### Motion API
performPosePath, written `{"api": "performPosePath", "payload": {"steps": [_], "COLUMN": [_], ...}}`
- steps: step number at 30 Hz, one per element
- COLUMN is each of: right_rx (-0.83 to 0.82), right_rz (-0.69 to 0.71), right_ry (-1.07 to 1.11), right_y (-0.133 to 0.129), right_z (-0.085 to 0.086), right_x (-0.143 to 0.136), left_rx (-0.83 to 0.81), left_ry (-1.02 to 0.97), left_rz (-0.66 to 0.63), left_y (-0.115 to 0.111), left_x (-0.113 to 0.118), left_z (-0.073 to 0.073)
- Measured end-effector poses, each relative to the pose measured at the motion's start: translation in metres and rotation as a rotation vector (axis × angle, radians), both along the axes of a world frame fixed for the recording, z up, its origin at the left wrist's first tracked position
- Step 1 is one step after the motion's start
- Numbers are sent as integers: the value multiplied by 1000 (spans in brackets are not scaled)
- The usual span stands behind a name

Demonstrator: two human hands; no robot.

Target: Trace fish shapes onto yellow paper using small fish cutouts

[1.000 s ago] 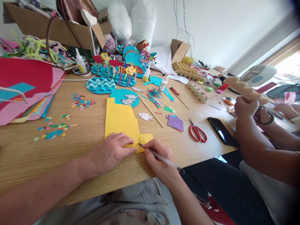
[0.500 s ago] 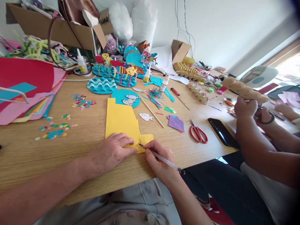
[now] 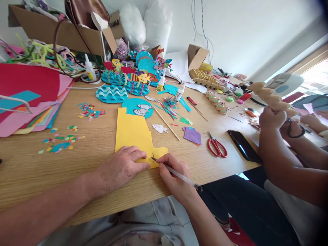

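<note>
Lying flat on the wooden table (image 3: 84, 164), the yellow sheet (image 3: 133, 131) reaches forward from both hands in the head view. The left hand (image 3: 124, 165), grasping nothing, rests flat on its near part. The right hand (image 3: 176, 171) pinches a pen (image 3: 180, 176), tip against the sheet just right of the left fingertips, beside thin drawn lines.

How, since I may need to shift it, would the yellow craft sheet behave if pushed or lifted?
The yellow craft sheet is probably light and somewhat floppy, as it looks thin. It would likely resist sliding now, because the left hand rests on it.
</note>
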State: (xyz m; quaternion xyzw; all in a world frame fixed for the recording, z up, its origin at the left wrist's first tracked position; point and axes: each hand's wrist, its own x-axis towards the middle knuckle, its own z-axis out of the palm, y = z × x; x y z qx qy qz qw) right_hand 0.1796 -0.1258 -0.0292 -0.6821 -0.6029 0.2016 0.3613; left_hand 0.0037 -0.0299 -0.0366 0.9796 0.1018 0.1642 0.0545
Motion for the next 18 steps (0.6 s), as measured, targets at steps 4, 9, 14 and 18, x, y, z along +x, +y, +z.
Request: {"api": "performPosePath", "payload": {"steps": [4, 9, 14, 18], "right_rx": [-10, -16, -16, -19], "right_rz": [-18, 2, -10, -5], "right_ry": [0, 24, 31, 40], "right_y": [1, 1, 0, 0], "right_z": [0, 0, 0, -1], "right_x": [0, 1, 0, 0], "left_rx": [-13, -8, -12, -6], "left_ry": [-15, -3, 3, 3], "left_rz": [3, 7, 11, 8], "left_y": [0, -1, -2, -1], "left_x": [0, 0, 0, 0], "left_z": [-1, 1, 4, 2]}}
